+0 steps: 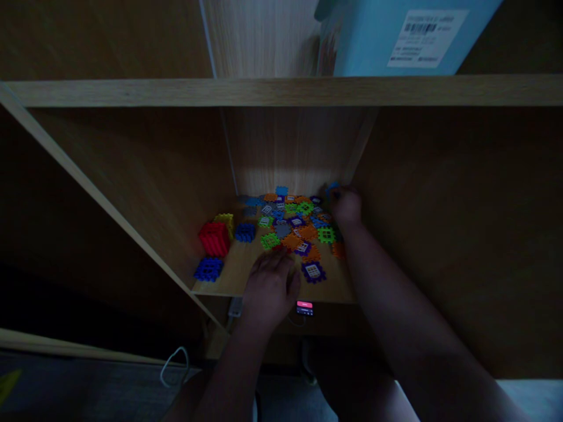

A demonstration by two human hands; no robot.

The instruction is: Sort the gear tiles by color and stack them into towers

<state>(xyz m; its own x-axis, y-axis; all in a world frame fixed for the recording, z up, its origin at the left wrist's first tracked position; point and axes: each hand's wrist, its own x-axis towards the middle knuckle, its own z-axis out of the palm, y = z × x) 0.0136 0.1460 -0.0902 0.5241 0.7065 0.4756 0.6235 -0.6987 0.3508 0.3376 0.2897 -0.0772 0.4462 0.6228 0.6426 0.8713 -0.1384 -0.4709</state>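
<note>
The left hand [269,288] is held spread at the near edge of the plastic building tiles [308,232] on the wooden shelf [237,269], while the right hand [346,206] is seen curled far right beside a blue tile [333,189], its grip not being clear.

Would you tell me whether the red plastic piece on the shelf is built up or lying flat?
Built up: the red piece stands as a cube with ribbed walls, unlike the flat tiles nearby.
</note>
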